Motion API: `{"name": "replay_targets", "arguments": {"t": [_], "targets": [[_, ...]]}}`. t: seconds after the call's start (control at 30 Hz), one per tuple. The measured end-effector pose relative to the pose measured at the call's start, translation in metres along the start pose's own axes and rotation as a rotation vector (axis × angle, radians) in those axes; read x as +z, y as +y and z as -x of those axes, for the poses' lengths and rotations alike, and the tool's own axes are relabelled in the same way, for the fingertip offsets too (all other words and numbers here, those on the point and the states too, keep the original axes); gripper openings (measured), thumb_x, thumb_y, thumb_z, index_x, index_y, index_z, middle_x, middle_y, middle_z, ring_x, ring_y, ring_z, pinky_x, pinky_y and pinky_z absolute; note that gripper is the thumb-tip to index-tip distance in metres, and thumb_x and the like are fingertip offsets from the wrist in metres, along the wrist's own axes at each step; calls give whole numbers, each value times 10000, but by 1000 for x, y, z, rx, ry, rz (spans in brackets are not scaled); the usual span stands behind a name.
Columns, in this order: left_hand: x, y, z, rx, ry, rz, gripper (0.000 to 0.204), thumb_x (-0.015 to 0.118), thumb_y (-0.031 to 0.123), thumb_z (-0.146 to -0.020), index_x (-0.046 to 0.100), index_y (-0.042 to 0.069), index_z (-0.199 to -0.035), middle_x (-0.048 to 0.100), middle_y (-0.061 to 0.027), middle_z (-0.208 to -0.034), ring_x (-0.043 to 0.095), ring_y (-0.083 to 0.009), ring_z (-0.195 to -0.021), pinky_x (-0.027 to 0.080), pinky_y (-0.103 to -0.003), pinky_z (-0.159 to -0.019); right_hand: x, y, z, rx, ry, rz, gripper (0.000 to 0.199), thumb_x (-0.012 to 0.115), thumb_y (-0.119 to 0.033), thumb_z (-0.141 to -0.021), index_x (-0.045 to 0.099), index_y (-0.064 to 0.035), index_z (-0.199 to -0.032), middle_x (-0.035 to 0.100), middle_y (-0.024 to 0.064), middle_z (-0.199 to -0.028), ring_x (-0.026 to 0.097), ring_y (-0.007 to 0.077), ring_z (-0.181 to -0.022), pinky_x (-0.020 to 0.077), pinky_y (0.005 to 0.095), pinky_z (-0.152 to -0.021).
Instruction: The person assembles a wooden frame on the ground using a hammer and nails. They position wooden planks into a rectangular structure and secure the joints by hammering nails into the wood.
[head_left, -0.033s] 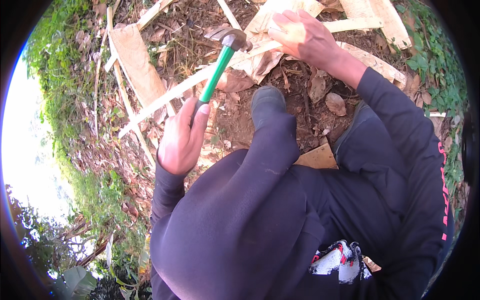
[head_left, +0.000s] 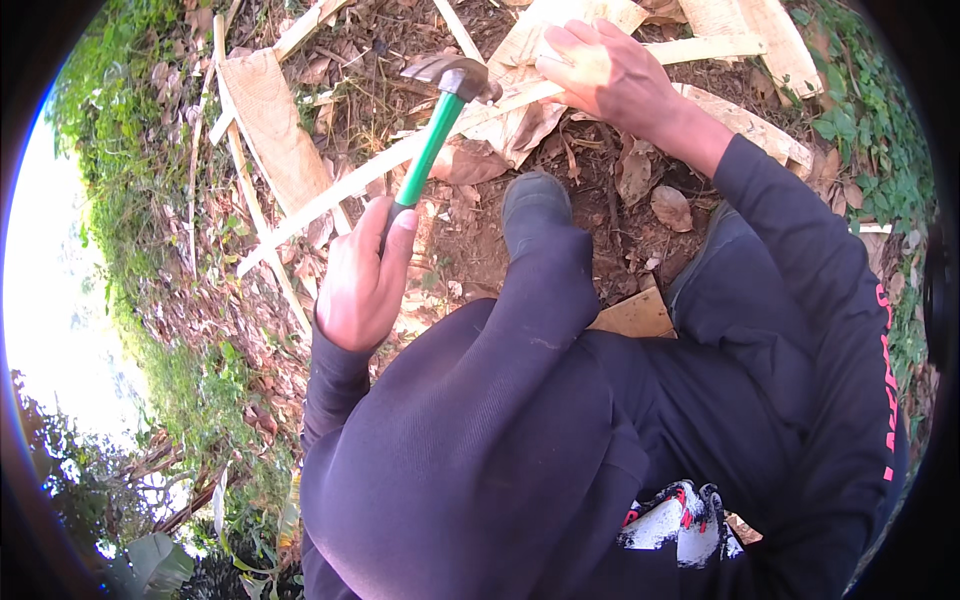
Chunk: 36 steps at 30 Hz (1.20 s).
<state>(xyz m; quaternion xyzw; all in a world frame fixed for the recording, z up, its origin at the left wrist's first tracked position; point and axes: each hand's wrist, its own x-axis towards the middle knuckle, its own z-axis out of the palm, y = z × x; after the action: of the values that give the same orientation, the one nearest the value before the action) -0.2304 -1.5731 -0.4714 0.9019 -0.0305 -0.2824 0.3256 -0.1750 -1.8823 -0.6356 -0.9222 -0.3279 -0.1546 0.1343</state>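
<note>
Two bare hands work over pale split wooden slats (head_left: 330, 190) on far leafy ground. Left hand (head_left: 362, 280) is wrapped around a green-handled steel claw hammer (head_left: 437, 125), head raised at far centre. Right hand (head_left: 610, 70) presses curled fingers on a slat, perhaps pinching something unseen.

The left hand (head_left: 362, 278) hides the hammer (head_left: 437, 122) grip's end; the right hand (head_left: 610, 72) covers the slat beneath.

A claw hammer with a green handle and dark metal head (head_left: 440, 120) was gripped at its lower end by the left hand (head_left: 362, 280), its head raised above a long, pale thin wooden strip (head_left: 400, 155), which was pinned under the right hand (head_left: 610, 75).
</note>
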Motion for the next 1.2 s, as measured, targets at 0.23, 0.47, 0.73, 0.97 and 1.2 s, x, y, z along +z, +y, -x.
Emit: {"name": "replay_targets", "arguments": {"t": [0.23, 0.47, 0.73, 0.97, 1.2], "targets": [[3, 11, 16, 46, 234, 32, 268, 488, 268, -1042, 538, 5, -1036, 403, 64, -669, 313, -9, -560, 228, -189, -480, 2, 1, 2, 4, -30, 103, 373, 677, -311, -834, 685, -228, -1197, 627, 60, -1281, 585, 199, -1147, 466, 351, -998], [-3, 21, 23, 36, 151, -165, 273, 513, 259, -1019, 585, 1, -1074, 535, -88, -667, 487, -205, -549, 373, -357, -525, 7, 4, 4, -20, 41, 24, 473, 779, -313, -738, 661, -152, -1166, 618, 82, -1213, 560, 259, -1136, 422, 427, -1021], [7, 28, 22, 10, 217, -32, 295, 514, 282, -1021, 573, -6, -1052, 496, -59, -644, 442, -147, -528, 345, -323, -500, -28, -3, -11, -54, 14, 77, 291, 617, -238, -804, 642, -135, -1075, 602, 80, -1112, 582, 244, -1044, 467, 376, -885], [-1, 24, 21, 116, 165, -167, 221, 527, 194, -1008, 576, -6, -1086, 589, -133, -681, 570, -240, -541, 431, -365, -525, -30, -6, -14, -68, 46, 45, 287, 625, -226, -793, 647, -130, -1063, 603, 85, -1084, 590, 249, -1018, 474, 388, -865], [11, 22, 18, 54, 105, -323, 211, 545, 172, -984, 586, -3, -1094, 599, -123, -666, 585, -199, -554, 471, -357, -559, 2, 3, 3, -17, 53, 14, 446, 759, -299, -762, 658, -159, -1173, 612, 91, -1262, 565, 272, -1167, 408, 446, -1049]]}}
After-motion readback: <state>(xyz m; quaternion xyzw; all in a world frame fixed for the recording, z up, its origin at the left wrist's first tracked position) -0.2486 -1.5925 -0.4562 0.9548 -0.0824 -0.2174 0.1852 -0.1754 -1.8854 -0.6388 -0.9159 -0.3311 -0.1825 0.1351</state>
